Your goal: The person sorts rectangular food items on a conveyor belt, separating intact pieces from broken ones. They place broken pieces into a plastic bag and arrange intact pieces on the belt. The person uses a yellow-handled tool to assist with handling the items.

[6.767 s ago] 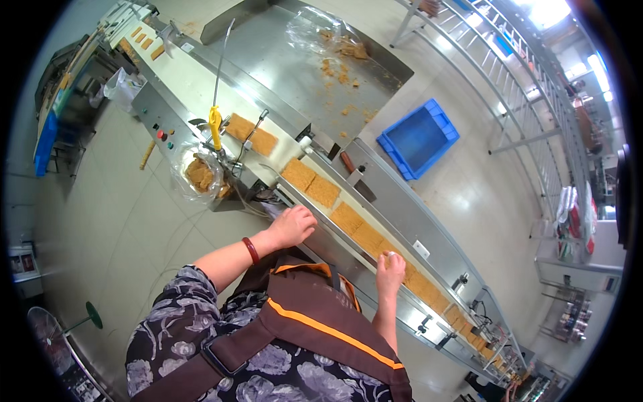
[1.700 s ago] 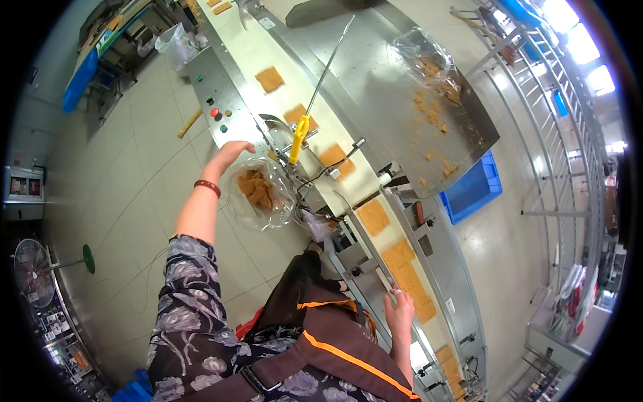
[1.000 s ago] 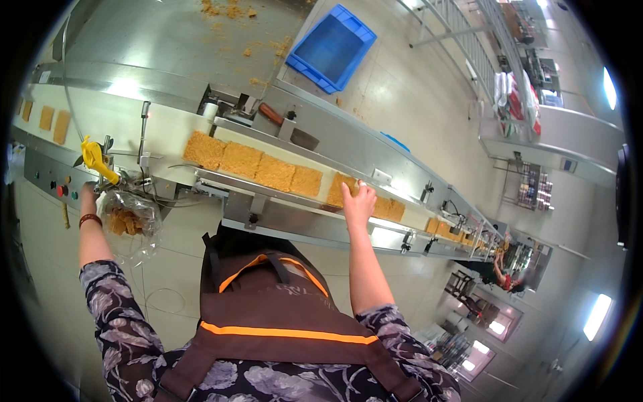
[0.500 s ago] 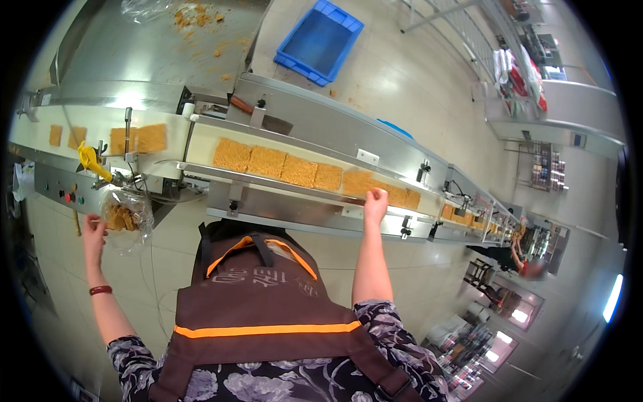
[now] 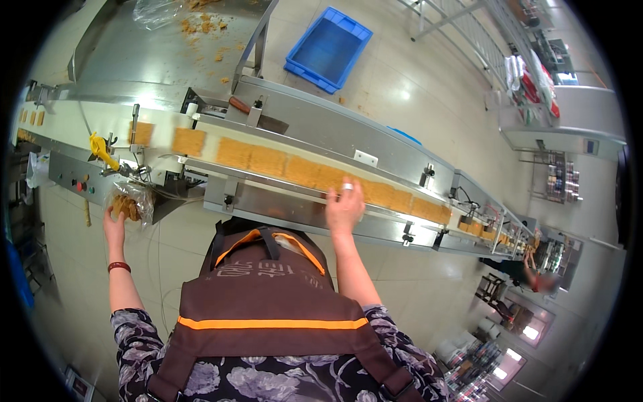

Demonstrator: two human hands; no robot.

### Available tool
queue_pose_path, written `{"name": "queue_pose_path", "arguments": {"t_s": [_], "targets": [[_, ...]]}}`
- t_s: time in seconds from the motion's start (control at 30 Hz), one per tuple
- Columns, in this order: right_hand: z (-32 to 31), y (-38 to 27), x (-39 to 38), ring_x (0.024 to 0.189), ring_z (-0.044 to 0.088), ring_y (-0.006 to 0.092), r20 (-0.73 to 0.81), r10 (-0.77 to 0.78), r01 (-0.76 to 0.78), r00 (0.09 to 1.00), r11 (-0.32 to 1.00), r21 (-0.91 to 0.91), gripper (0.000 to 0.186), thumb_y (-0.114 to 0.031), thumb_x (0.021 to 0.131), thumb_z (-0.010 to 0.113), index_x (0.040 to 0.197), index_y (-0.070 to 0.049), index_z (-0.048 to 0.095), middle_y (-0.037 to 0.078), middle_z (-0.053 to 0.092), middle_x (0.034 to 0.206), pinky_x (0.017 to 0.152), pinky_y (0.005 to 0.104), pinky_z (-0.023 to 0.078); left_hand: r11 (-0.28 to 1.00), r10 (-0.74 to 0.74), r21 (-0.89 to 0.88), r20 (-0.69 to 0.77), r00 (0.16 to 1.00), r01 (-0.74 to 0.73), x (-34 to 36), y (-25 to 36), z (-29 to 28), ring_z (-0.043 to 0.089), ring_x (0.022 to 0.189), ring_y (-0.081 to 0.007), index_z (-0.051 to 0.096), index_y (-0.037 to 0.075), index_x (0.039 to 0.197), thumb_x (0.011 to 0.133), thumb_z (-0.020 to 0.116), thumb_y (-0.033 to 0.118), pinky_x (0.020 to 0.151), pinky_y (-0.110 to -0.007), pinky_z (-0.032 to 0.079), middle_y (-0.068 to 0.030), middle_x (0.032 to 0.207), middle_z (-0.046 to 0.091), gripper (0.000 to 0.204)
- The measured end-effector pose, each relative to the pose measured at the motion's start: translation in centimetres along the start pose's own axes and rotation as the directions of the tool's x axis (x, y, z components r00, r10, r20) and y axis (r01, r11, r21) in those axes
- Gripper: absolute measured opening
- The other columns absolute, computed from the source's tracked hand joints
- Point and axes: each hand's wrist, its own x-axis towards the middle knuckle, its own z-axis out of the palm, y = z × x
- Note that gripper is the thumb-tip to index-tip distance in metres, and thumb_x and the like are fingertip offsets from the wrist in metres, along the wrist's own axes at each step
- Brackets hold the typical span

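While left fingers (image 5: pixel 121 217) meet the bag (image 5: pixel 141 194), right fingers (image 5: pixel 357 189) overlie slabs (image 5: pixel 305 171).

Left of the right fingers (image 5: pixel 347 195), slabs (image 5: pixel 268 161) lie open from above; a rail (image 5: pixel 228 170) bars the near side.

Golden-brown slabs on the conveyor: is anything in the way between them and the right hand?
Only the near metal guide rail, along the near side of the golden-brown slabs. The right hand reaches over it, fingers over the slabs. Nothing else visible stands between.
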Motion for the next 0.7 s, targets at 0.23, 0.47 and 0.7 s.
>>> {"name": "queue_pose_path", "arguments": {"t_s": [0.23, 0.47, 0.7], "targets": [[-0.4, 11.5, 1.4, 0.119, 0.051, 0.0353, -0.092, 0.273, -0.282, 0.958, 0.954, -0.106, 0.06, -0.039, 0.09, 0.059, 0.138, -0.007, 0.044, 0.019, 0.053, 0.129, 0.096, 0.0502, 0.041, 0.983, -0.101, 0.136, -0.153, 0.983, 0.122, -1.2, -1.0, -0.9, 0.054, 0.115, -0.0335, 0.058, 0.003, 0.12, 0.086, 0.064, 0.023, 0.099, -0.041, 0.041, -0.0174, 0.122, 0.059, 0.039], [-1.3, 17.1, 3.4, 0.102, 0.059, 0.034, -0.119, -0.016, 0.001, 0.993, 0.992, -0.126, 0.039, -0.029, 0.083, 0.067, 0.113, -0.005, 0.064, 0.017, 0.062, 0.112, 0.085, 0.0481, 0.048, 0.991, -0.079, 0.082, -0.274, 0.959, 0.105, -1.9, -8.9, -0.2, 0.059, 0.108, -0.0309, 0.067, 0.004, 0.107, 0.081, 0.068, 0.023, 0.094, -0.04, 0.046, -0.0147, 0.109, 0.067, 0.033], [-1.7, 14.2, 3.6, 0.105, 0.057, 0.0358, -0.163, -0.004, -0.003, 0.987, 0.999, -0.045, 0.029, -0.018, 0.084, 0.068, 0.108, -0.004, 0.063, 0.018, 0.061, 0.109, 0.092, 0.0452, 0.045, 0.985, -0.092, 0.106, -0.345, 0.934, 0.136, -3.5, -0.8, -1.1, 0.056, 0.109, -0.0333, 0.072, 0.01, 0.089, 0.075, 0.07, 0.02, 0.096, -0.043, 0.045, -0.016, 0.104, 0.066, 0.018]]}}
